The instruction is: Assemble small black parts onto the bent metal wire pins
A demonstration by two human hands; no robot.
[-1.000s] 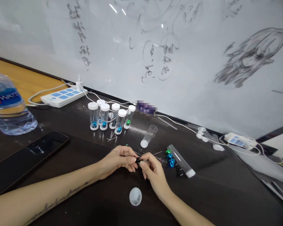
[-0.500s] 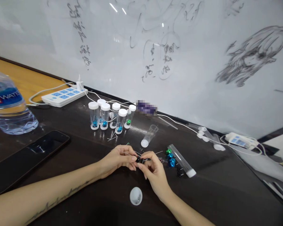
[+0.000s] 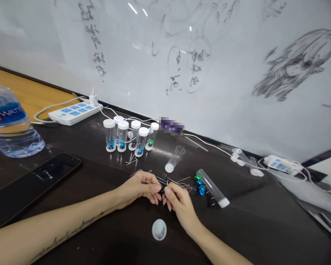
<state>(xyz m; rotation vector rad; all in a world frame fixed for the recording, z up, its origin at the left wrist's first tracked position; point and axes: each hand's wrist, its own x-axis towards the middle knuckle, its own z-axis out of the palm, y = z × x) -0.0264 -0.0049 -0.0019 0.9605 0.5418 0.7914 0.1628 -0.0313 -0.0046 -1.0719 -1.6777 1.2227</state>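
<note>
My left hand (image 3: 139,190) and my right hand (image 3: 179,203) meet at the middle of the dark table, fingertips pinched together on a small black clip (image 3: 162,190). Thin wire pins (image 3: 179,181) lie scattered just behind the hands. Right of my right hand sit green and blue clips (image 3: 199,184) beside a clear tube (image 3: 213,188) lying on its side. A loose white cap (image 3: 159,229) lies in front of the hands. Another open tube (image 3: 174,159) lies further back.
Several capped vials (image 3: 127,138) holding coloured clips stand at the back. A black phone (image 3: 30,186) and a water bottle (image 3: 9,125) are at left, a white power strip (image 3: 71,112) with cables behind. Loose caps (image 3: 237,156) and a whiteboard wall lie at the back right.
Both hands stay pinched on the black clip; my right hand's fingers have shifted slightly closer to the left hand. Nothing else moved.
</note>
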